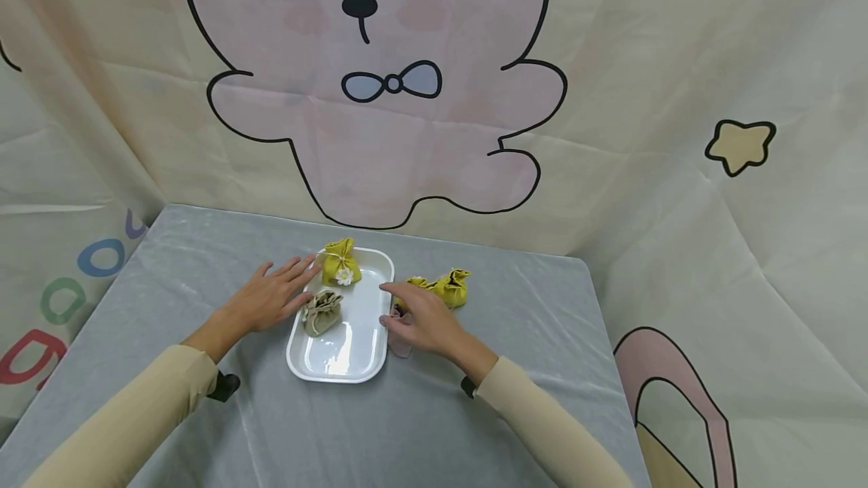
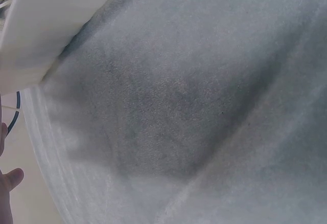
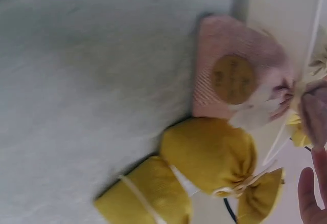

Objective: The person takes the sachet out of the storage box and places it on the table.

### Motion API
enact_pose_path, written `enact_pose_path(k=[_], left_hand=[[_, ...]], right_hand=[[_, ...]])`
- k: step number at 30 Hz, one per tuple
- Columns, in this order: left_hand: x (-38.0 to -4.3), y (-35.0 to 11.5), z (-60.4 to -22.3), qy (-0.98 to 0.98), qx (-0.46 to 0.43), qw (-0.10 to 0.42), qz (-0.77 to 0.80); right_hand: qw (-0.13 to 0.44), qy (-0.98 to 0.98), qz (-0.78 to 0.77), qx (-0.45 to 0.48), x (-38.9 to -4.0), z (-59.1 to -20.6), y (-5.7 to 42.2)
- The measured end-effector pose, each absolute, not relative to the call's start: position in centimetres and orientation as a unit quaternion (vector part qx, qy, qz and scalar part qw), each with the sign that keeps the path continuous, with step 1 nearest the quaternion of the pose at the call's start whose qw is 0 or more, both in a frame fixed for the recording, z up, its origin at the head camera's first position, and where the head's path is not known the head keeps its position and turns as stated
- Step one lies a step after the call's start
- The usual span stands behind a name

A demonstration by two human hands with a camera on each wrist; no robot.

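Note:
A white tray (image 1: 369, 352) holds a yellow drawstring pouch (image 1: 337, 266) with a white flower, and a grey-green drawstring pouch (image 1: 320, 316). Along the tray's left rim lies my left hand (image 1: 271, 298), fingers stretched out and close to both pouches. Over the right rim reaches my right hand (image 1: 427, 322), its thumb and index finger apart. Below it a pink pouch (image 3: 230, 70) with a round brown label leans against the tray's outer side. In the right wrist view a fingertip comes up to the pink pouch's gathered top; firm contact is hard to tell.
Two more yellow pouches, one nearer (image 3: 209, 152) the pink pouch and one farther (image 3: 148, 193), lie right of the tray. A grey cloth (image 1: 515, 322) covers the table. Behind hangs a curtain (image 1: 624, 194) printed with a bear.

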State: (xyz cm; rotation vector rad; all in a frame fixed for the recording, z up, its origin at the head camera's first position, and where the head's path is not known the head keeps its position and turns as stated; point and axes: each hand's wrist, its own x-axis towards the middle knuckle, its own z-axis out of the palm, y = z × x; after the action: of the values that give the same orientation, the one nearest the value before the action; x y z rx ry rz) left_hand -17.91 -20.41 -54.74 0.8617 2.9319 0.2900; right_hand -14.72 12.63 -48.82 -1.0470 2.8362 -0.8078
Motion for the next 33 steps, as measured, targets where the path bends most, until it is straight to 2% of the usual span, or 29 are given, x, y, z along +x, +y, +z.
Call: enact_pose_path(k=[12, 20, 27, 33], left_hand=[[-17.8, -20.4, -54.7, 0.954, 0.284, 0.022, 0.096], [-17.9, -20.5, -54.8, 0.953, 0.287, 0.019, 0.098], [-18.0, -20.6, -54.9, 0.954, 0.284, 0.028, 0.094], [-18.0, -20.6, -54.9, 0.953, 0.285, 0.021, 0.095]], right_hand=[[0.086, 0.892, -0.324, -0.303, -15.8, -47.7, 8.2], [0.090, 0.883, -0.353, -0.296, -15.9, -48.1, 6.3], [0.131, 0.890, -0.347, -0.264, -15.9, -49.1, 5.1], [0.139, 0.892, -0.317, -0.291, -16.0, -49.9, 4.6]])
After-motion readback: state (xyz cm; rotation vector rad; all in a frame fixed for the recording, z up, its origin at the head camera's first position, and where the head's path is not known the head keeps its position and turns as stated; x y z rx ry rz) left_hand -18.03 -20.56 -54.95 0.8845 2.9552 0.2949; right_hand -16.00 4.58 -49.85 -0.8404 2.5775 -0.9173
